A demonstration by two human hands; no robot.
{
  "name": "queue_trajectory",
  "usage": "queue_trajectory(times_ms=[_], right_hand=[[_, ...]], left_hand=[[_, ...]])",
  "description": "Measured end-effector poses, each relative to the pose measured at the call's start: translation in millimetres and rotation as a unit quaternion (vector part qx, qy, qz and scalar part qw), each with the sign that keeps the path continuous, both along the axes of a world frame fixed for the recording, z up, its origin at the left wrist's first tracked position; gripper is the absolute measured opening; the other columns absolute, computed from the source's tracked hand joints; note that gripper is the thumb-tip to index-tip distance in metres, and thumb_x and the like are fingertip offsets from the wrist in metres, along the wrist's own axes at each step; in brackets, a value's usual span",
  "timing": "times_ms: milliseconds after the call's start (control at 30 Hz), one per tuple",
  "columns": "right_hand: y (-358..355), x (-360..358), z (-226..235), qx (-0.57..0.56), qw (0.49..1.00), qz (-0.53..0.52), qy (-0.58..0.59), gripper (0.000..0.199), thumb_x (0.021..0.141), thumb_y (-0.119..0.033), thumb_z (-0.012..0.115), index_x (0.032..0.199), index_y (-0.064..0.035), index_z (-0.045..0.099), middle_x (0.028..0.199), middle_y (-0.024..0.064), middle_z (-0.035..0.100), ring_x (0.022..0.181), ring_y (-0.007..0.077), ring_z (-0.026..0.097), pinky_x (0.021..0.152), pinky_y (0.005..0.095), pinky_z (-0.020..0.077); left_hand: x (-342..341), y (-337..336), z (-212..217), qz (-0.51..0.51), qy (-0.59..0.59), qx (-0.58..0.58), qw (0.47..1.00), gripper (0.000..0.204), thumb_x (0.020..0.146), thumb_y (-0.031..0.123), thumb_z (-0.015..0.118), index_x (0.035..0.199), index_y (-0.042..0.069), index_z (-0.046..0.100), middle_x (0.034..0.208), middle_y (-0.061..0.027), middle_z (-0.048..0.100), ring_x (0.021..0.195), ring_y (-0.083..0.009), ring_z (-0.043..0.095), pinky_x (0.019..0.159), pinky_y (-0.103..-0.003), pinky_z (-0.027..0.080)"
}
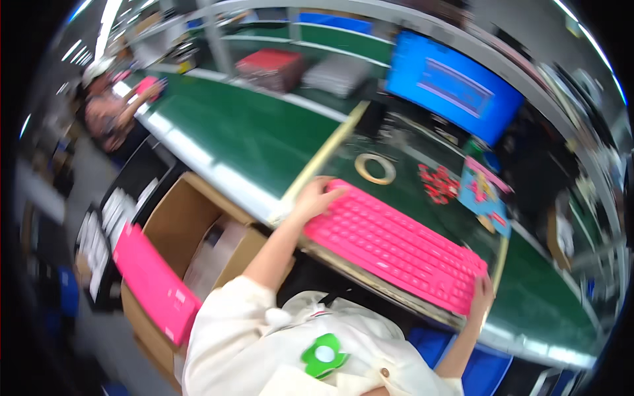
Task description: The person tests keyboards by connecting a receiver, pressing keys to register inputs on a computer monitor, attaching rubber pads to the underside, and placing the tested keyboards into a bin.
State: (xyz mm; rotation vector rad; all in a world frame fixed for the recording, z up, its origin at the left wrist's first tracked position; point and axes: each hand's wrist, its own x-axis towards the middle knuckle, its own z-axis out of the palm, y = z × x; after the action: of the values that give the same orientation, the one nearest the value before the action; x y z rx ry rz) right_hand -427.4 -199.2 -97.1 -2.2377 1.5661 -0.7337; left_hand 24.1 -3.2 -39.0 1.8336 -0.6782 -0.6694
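Centrally, a pink keyboard (399, 247) lies at a slant over the near edge of the green bench (257, 119), running from the middle of the frame toward the lower right; whether it rests on the bench or is slightly raised cannot be told. The left hand (318, 198) grasps its upper-left end, fingers over the corner; the right hand (482, 294) grasps its lower-right end, partly blurred. Beyond the keyboard lie 1 roll of tape (376, 179), a heap of small red pieces (438, 183) and a blue card (472, 191) with pink figures. At upper right stands a monitor (452, 86) with a lit blue screen. At upper centre, 2 stacks sit side by side, 1 red stack (271, 65) and 1 whitish stack (337, 72). At lower left, a pink box (155, 284) leans across an open cardboard box (178, 214). At upper left, a co-worker (109, 112) in a pale cap handles a pink object (148, 86).
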Motion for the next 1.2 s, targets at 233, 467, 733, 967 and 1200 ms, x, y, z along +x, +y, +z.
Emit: queue_trajectory(times_ms=[233,467,733,967,1200], right_hand=[[-97,-145,-57,0.437,0.585,-0.042,-0.682,0.06,0.078,-0.038,0.065,0.125,-0.0037,0.051,0.126,0.0179,0.053,0.109,0.0329,0.054,0.092,0.0468,0.0429],[-70,-60,27,0.403,0.729,0.331,-0.445,0.076,0.06,-0.033,0.084,0.119,0.0022,0.053,0.111,0.018,0.059,0.096,0.0293,0.058,0.089,0.0401,0.0445],[-14,-31,57,0.378,0.719,0.321,-0.487,0.065,0.072,-0.027,0.068,0.126,0.0011,0.046,0.113,0.0176,0.059,0.104,0.0271,0.058,0.085,0.0353,0.0487],[-21,-35,44,0.389,0.722,0.31,-0.48,0.085,0.06,-0.027,0.077,0.13,0.0016,0.039,0.12,0.0207,0.055,0.106,0.0292,0.057,0.085,0.0373,0.0492],[-11,-45,37,0.358,0.745,0.262,-0.498,0.081,0.057,-0.036,0.078,0.12,0.0011,0.043,0.11,0.0149,0.055,0.095,0.0255,0.058,0.083,0.0327,0.0469]], left_hand=[[-27,-5,37,-0.092,0.161,-0.265,0.946,0.034,0.077,0.029,0.071,0.099,0.007,0.057,0.098,-0.0072,0.061,0.083,-0.0143,0.056,0.08,-0.027,0.044],[-20,34,34,-0.079,-0.024,-0.266,0.961,0.033,0.073,0.034,0.073,0.091,0.01,0.059,0.096,-0.0051,0.06,0.084,-0.0159,0.056,0.081,-0.028,0.044],[-52,20,71,-0.026,-0.619,-0.143,0.772,0.045,0.066,0.055,0.07,0.081,0.015,0.058,0.099,0.0012,0.058,0.099,-0.0215,0.053,0.101,-0.047,0.028],[-111,-10,74,-0.213,-0.639,-0.087,0.734,0.059,0.062,0.065,0.064,0.087,0.013,0.055,0.089,-0.0004,0.057,0.087,-0.0204,0.052,0.099,-0.046,0.027],[-122,-22,71,-0.219,-0.619,-0.102,0.748,0.062,0.059,0.066,0.065,0.086,0.011,0.054,0.079,-0.0032,0.057,0.076,-0.0204,0.054,0.08,-0.034,0.039]])
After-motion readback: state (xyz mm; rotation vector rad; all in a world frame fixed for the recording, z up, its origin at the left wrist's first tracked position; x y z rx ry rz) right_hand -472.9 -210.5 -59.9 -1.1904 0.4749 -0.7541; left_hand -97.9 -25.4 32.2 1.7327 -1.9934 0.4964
